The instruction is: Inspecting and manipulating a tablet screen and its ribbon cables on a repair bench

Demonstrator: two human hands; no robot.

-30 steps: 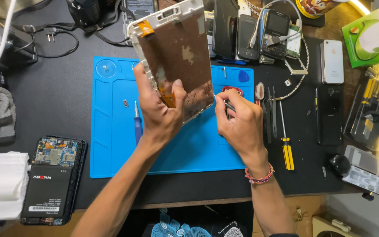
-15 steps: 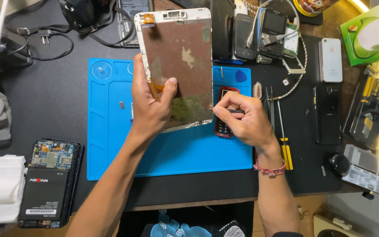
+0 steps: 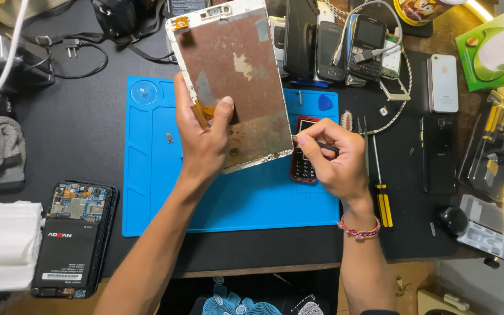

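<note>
The left hand (image 3: 205, 140) is closed around the lower part of a flat, white-rimmed tablet frame with a rusty brown metal back (image 3: 234, 81), thumb laid across the plate and fingers hidden behind it. The frame stands tilted above the blue silicone work mat (image 3: 158, 192), its top leaning toward twelve o'clock. At four o'clock from that grip, the right hand (image 3: 336, 160) pinches a thin black-handled tool (image 3: 322, 146), its tip touching the frame's lower right corner.

The frame looks light, thin and stiff, yet likely to flex or crack if twisted; the orange flex ribbon (image 3: 200, 112) beside the thumb appears delicate. Holding it by the rim, clear of that ribbon, seems safest.

Just under the right hand lies a small red keypad phone (image 3: 302, 169). At eight o'clock on the black counter (image 3: 77, 146) rests an opened black device with its circuit board showing (image 3: 74, 236).
</note>
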